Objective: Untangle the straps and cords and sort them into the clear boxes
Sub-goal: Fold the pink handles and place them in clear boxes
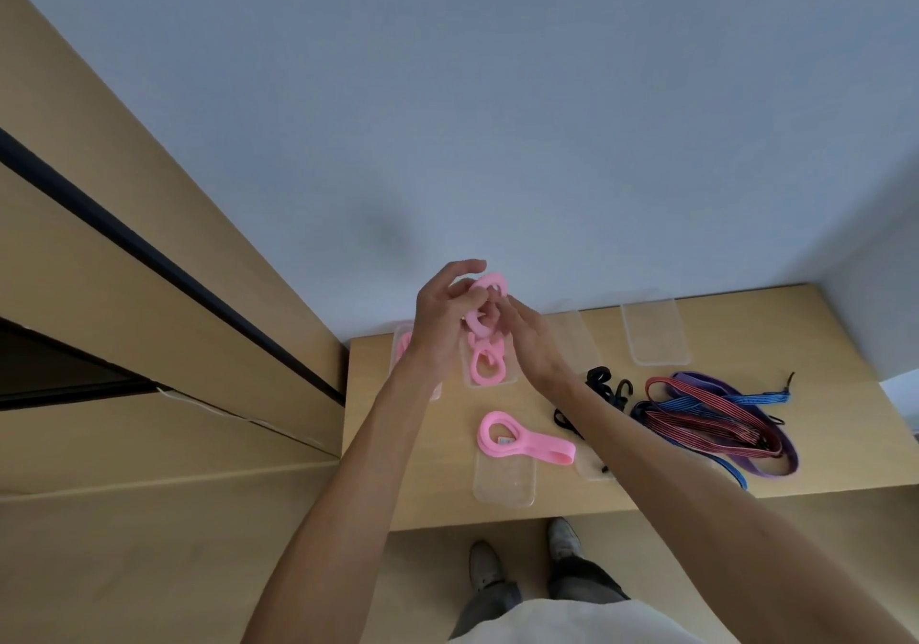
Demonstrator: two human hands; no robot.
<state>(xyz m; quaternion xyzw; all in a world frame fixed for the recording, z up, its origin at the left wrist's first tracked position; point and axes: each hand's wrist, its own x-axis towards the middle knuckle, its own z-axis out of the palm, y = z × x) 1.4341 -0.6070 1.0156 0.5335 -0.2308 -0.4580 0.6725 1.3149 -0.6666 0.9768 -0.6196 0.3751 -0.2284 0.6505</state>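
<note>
Both hands are raised above the back of the table, working a pink strap (490,290) between them. My left hand (442,317) grips its coiled loops with curled fingers. My right hand (527,340) holds the strap from the right side; its fingertips are hidden behind the coil. Below them a clear box (470,380) holds another coiled pink strap (487,365). A further pink strap (522,442) lies looped on the table, partly over a clear box (505,487). A tangle of red, blue and purple cords (716,419) lies at the right, with black cords (604,384) beside it.
An empty clear box (654,332) stands at the back right, another (572,340) behind my right wrist, and one at the far left (398,345) holds something pink. A wooden cabinet (149,295) borders the table's (820,325) left edge. My shoes (522,554) stand below the front edge.
</note>
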